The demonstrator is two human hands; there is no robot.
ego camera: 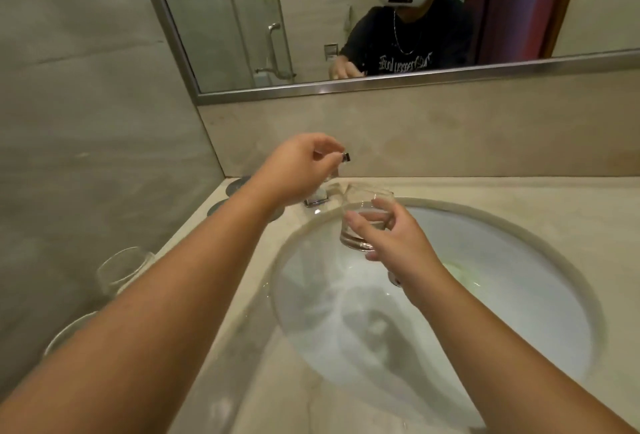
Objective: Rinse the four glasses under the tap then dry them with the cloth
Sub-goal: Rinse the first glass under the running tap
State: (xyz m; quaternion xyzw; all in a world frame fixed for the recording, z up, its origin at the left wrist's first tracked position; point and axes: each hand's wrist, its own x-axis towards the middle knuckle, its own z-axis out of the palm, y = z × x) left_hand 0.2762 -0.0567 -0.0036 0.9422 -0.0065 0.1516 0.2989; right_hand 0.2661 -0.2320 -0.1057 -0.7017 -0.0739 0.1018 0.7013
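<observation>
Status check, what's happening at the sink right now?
Left hand pinching tap lever. Right hand holding glass over basin. Second glass on counter, left.

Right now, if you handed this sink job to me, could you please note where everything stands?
Left hand pinches the small chrome tap lever.
Right hand grips a clear glass tumbler, held over the white oval basin.
A second clear glass stands on the beige counter at far left; a rounded rim nearer may be a third.
Fourth glass and cloth: not in view.
No water stream visible.
To do: rinse, then dry all four.
</observation>
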